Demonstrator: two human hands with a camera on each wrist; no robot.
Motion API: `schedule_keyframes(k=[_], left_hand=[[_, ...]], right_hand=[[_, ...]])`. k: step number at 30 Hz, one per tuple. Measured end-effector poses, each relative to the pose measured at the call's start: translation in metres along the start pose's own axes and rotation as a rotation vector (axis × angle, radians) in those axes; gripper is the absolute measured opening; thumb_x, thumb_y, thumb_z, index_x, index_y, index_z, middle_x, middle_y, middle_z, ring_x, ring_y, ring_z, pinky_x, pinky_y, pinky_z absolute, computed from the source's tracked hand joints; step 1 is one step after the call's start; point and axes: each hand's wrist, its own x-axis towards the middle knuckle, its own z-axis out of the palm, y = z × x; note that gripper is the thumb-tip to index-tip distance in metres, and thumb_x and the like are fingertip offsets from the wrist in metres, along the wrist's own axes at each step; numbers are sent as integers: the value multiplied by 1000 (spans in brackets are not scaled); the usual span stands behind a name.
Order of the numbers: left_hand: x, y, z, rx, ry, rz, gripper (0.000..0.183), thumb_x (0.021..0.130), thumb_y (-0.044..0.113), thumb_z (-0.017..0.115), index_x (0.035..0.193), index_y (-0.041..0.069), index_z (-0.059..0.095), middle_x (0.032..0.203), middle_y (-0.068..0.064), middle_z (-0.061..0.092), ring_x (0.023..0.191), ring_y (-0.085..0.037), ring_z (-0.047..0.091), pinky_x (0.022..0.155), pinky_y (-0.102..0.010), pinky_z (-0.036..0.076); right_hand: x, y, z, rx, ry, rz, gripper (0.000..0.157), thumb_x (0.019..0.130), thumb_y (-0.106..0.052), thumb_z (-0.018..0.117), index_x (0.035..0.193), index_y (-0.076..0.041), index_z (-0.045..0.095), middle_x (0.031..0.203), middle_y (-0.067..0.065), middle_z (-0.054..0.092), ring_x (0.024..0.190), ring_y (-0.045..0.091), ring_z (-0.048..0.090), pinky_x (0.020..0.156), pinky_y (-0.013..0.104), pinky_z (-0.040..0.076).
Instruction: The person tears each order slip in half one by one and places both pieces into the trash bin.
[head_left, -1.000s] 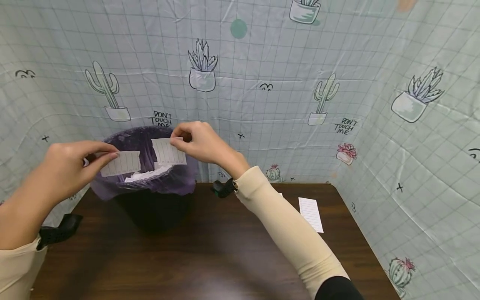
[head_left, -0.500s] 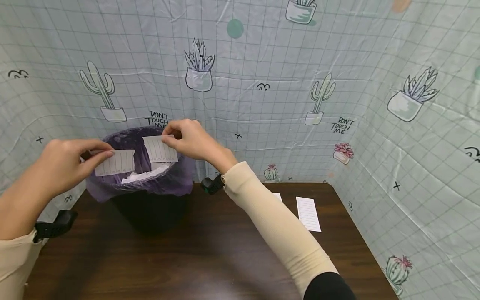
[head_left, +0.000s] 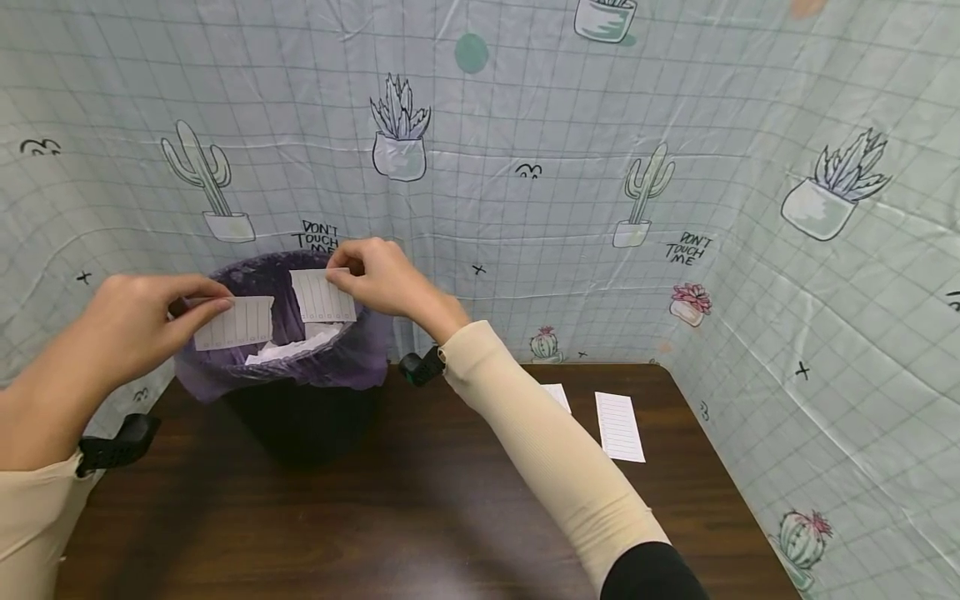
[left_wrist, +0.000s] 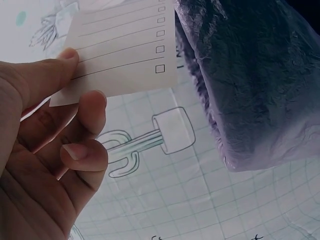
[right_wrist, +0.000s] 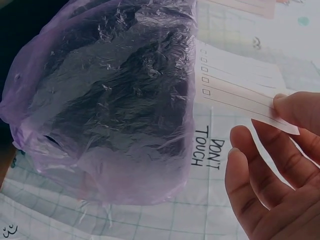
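Your left hand (head_left: 138,325) has thumb and finger clamped on the left slip (head_left: 238,323), which juts past your fingertips over the mouth of the bin (head_left: 307,417). Your right hand (head_left: 390,279) pinches the right slip (head_left: 318,298) by its edge, also over the opening, most of the paper beyond your fingertips. Both slips show ruled lines ending in small square boxes (like a checklist). White paper (head_left: 292,350) lies inside the purple liner (head_left: 360,360). Behind it all, the cactus-print cloth (head_left: 480,208) reads "DON'T TOUCH ME".
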Motion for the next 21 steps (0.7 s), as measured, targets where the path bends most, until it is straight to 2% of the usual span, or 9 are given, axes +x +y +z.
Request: schedule_keyframes(k=[4,11,21], left_hand=[[1,1,1,-2,-15,-8,7,89,3,77,96,2,78,70,-10,73,53,-6,54,48,-28,37],[-2,-1,4,-17,-19,-27,6,88,3,78,94,5,78,68,-4,70,56,4,45,50,-27,36],[-4,-2,7,-28,-17,-32,5,90,5,77,95,5,78,67,-4,70,55,3,43,49,-27,35]], right_hand=[[0,1,1,1,-9,16,19,105,-24,61,111,-11,74,96,1,71,78,11,57,72,20,45],[0,4,1,-6,-16,28,21,105,-24,60,114,-11,74,100,2,73,80,11,58,74,21,47],[0,3,2,-18,4,24,21,105,-23,61,114,-11,75,94,2,71,79,10,57,72,20,45]])
